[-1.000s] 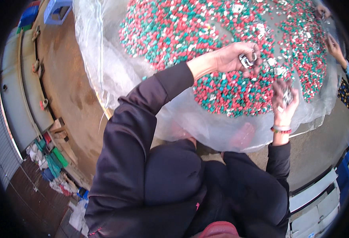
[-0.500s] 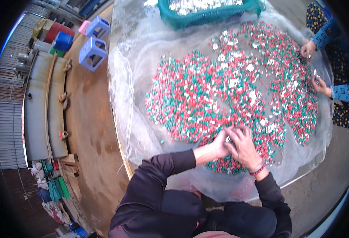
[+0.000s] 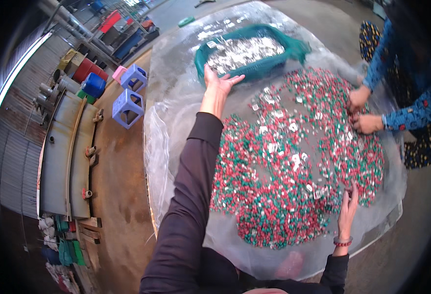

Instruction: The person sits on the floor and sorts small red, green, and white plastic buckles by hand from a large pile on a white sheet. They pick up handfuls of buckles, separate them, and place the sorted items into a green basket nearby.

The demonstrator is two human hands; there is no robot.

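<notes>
My left hand [image 3: 218,84] is stretched far forward to the near left side of a green mesh basket [image 3: 254,67]. Its palm is turned up, with the fingers spread and nothing in them. Many small shiny, whitish pieces [image 3: 242,53] fill that basket. Over the near right part of a wide spread of small red, green and white pieces [image 3: 284,210] is my right hand [image 3: 347,208], thumb and fingers apart. No held object shows there. Scattered among the coloured pieces lie larger clear or silvery pieces [image 3: 273,148].
Thin whitish netting [image 3: 159,147] covers the table under the pieces. At the right, a person in blue patterned sleeves has both hands [image 3: 367,123] in the pile. Blue plastic stools [image 3: 127,108] stand on the floor at left, near a long metal trough [image 3: 63,157].
My hands were together above the near middle of the pile. The left has reached forward to the basket and opened; the right has moved right and opened. The view has shifted.
</notes>
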